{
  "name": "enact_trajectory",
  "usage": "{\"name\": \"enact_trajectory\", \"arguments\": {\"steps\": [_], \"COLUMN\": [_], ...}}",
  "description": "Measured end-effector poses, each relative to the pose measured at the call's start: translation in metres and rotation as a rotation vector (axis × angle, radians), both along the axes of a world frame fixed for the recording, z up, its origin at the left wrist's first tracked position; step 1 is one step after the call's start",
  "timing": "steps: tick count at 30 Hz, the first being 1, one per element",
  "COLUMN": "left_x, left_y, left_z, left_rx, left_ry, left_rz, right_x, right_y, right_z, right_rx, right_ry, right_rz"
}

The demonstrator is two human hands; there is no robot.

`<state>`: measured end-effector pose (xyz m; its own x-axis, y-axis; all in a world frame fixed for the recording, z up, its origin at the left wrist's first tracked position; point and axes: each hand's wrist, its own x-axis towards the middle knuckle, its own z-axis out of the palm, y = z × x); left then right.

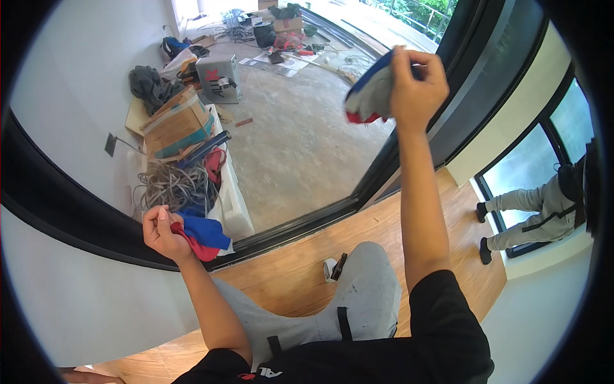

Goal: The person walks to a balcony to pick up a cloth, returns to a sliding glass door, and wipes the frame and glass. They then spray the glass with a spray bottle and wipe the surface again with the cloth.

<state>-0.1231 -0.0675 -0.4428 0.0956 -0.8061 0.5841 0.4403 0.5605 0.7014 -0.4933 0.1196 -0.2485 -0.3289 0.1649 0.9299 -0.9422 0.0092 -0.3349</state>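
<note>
My right hand (417,89) is raised high in front of the black frame, fingers closed on a grey, blue and red cloth (374,95) that hangs to its left. Lower and to the left, my left hand (165,233) has its fingers curled in, with a bunched blue and red cloth (208,238) sticking out beside the palm. That cloth overlaps the lower black frame rail in this view. My knees are bent, low over the wooden floor (288,281).
A black door frame (294,230) runs around the opening. Beyond it stand a white tray (238,198) with coiled grey cable (176,187), a cardboard box (176,125) and a silver case (218,80). A small dark object (339,265) lies near my knee. Grey-trousered legs (537,214) show at right.
</note>
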Motion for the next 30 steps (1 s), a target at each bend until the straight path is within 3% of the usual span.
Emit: {"name": "enact_trajectory", "arguments": {"steps": [2,4,6,8,10,14,17,20,21,24,28,30], "left_x": [0.0,-0.001,0.002,0.0,-0.004,-0.002,-0.002,-0.003,-0.001,-0.002,0.001,-0.002], "left_y": [0.0,0.0,0.0,0.002,0.0,0.005,0.002,0.006,0.009,0.007,0.011,0.006], "left_z": [-0.002,-0.002,-0.002,-0.002,0.0,0.001,0.0,0.002,0.0,0.004,0.0,0.005], "left_rx": [0.002,-0.02,-0.024,-0.017,-0.022,0.003,-0.028,0.003,0.011,-0.002,0.025,0.01], "left_ry": [-0.002,-0.005,-0.014,-0.007,0.008,-0.003,0.024,0.013,0.03,0.075,0.07,0.102], "left_rz": [0.007,0.008,0.008,0.006,0.018,0.029,-0.006,0.021,0.006,-0.016,-0.031,-0.062], "right_x": [0.035,0.036,0.022,0.032,0.043,0.026,0.041,0.028,0.031,0.05,0.031,0.055], "right_y": [-0.005,-0.01,-0.01,-0.017,-0.027,-0.014,-0.015,-0.004,-0.008,-0.022,-0.018,-0.02], "right_z": [-0.004,0.0,0.008,0.002,-0.006,0.011,0.006,0.023,0.02,-0.001,0.015,-0.001], "right_rx": [0.182,0.195,0.014,0.128,0.185,0.081,0.278,0.128,0.129,0.344,0.146,0.385], "right_ry": [0.123,0.323,-0.055,0.243,0.437,0.216,0.493,0.102,0.281,0.541,0.303,0.484], "right_rz": [0.113,0.051,0.172,0.06,0.182,0.028,0.127,0.078,0.002,0.128,0.13,0.195]}}
